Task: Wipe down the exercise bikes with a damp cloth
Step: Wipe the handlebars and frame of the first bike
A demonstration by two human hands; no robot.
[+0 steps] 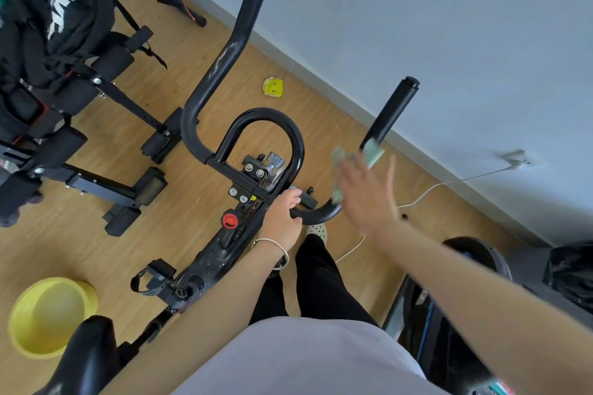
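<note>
Wood floor under the exercise bike [221, 253]; left hand [282, 213] grips the handlebar [317, 215], blurred right hand [365, 192], fingers spread, presses the cloth [373, 151] on the right bar [391, 109] mid-wipe; next, I judge, sweep up its length

Pale blue-grey wall [417, 9] meets wooden floor [96, 250] (a socket [516, 159] low down).

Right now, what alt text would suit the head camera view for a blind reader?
A person's left hand grips the black handlebar of an exercise bike while the blurred right hand presses a pale green cloth against its right grip. A yellow basin sits on the wooden floor nearby.
</note>
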